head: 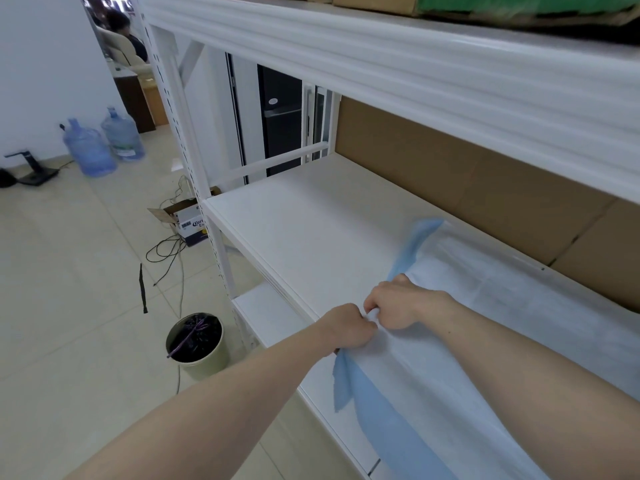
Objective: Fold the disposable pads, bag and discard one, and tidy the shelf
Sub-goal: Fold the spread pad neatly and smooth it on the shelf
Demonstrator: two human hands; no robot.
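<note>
Left hand [348,327] and right hand [398,303] meet knuckle to knuckle at the near left end of the pad [485,341], each with fingers curled and pinching the pad's white edge between them. Both forearms reach in from the lower part of the view.

The pad lies spread on the middle board of the white shelf [294,220], white face up, covering the board's right part and running out of view at lower right. Its blue backing shows at a turned-up far corner and where the near edge hangs over the front of the board. The left part of the board is bare. Brown cardboard [485,174] stands along the back of the shelf.

On the tiled floor to the left: a round bin [199,344] lined with a dark bag, just beside the shelf's upright; a printed carton [192,225] with open flaps behind the upright; loose black cables [166,251]; two blue water jugs [104,143] against the wall.
</note>
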